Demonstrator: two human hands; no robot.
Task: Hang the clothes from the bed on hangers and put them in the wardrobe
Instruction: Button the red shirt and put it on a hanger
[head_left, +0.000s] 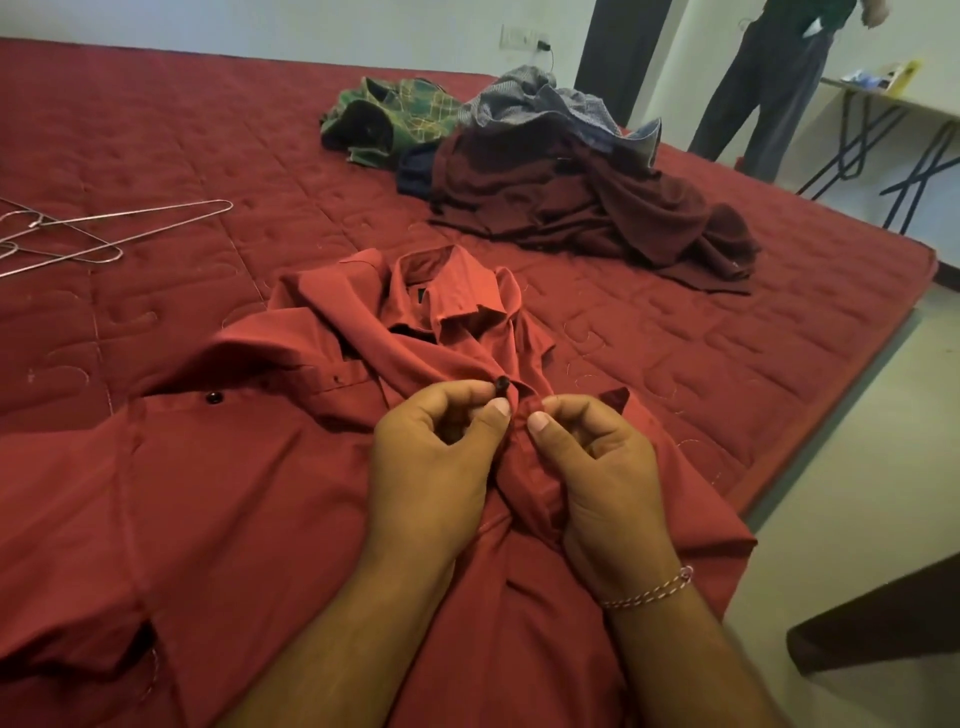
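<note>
Thin wire hangers lie left of the red button-up shirt. The shirt lies flat on the red quilted bed, long axis running away, collar far. Left hand pinches its dark button; right hand pinches the placket.

Bed (shirt, clothes, hangers)

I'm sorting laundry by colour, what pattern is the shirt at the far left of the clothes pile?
The shirt is green plaid with yellow lines, seen in the head view.
</note>
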